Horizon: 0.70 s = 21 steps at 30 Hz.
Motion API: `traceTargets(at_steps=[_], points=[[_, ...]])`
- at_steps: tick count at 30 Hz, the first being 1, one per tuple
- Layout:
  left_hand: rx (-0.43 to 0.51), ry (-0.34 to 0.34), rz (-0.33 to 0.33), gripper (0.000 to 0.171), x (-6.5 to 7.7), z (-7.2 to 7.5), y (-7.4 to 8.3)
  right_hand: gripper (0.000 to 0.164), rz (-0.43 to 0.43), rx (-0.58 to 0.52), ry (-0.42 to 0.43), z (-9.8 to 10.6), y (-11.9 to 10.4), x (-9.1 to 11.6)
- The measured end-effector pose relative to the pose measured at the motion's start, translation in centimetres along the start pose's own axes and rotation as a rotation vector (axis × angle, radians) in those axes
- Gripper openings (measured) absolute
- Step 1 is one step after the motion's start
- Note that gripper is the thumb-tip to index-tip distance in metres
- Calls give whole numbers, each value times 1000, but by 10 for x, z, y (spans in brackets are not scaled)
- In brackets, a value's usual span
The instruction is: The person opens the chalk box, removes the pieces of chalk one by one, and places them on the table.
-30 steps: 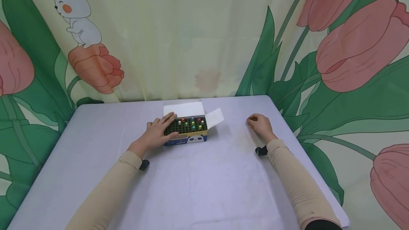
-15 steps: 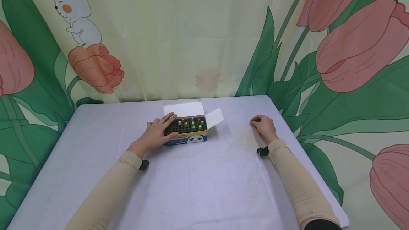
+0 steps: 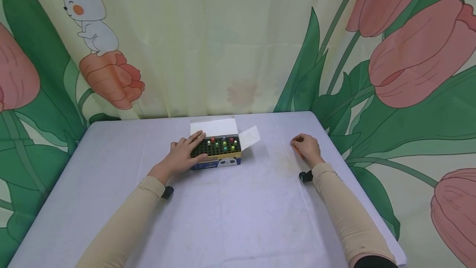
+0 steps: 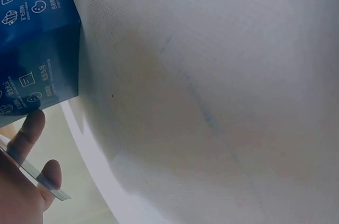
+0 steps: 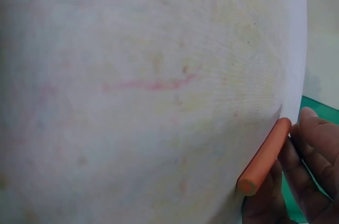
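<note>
My left hand [image 3: 180,155] holds the left end of an opened blue-and-yellow box [image 3: 223,162] with a panda face on its front. The thumb lies at the front edge and the fingers reach over to the back. Inside, a black holder [image 3: 202,149] with many round holes carries several coloured stick ends, mostly toward the right. In the left wrist view, fingertips [image 4: 36,123] touch the blue box [image 4: 39,38]. At the table's right, my right hand [image 3: 308,148] pinches an orange crayon [image 5: 265,158] between thumb and fingers, tilted close to the white cloth.
The box's white lid [image 3: 213,127] is folded back, and a white side flap [image 3: 249,137] sticks out right. A white cloth [image 3: 238,218] with faint coloured marks covers the table. Behind it hangs a curtain [image 3: 208,44] printed with tulips and a rabbit.
My right hand has shifted slightly right, and more of the orange crayon shows beneath it. The left hand and box have stayed put.
</note>
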<state>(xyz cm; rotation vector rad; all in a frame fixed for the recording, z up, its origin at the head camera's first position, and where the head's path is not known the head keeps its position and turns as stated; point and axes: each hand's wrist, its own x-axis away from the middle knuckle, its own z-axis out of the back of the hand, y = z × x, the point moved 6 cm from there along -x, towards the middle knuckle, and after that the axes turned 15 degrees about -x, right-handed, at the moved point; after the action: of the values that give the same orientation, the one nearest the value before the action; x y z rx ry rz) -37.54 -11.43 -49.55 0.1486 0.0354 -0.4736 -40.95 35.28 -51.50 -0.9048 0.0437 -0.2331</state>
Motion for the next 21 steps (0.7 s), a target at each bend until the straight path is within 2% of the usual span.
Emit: traceTargets(at_steps=[7,11,16,21], points=[[-9,2,3,83,0,1,1,34,15,-4,-2,1,-4,-2],[-17,6,-1,84,0,1,1,36,32,-49,-13,3,-16,-1],[-21,3,-2,84,-1,-1,0,35,106,-59,-2,2,-52,0],[-29,-4,9,86,-2,-1,-2,33,217,-56,5,-13,-105,3]])
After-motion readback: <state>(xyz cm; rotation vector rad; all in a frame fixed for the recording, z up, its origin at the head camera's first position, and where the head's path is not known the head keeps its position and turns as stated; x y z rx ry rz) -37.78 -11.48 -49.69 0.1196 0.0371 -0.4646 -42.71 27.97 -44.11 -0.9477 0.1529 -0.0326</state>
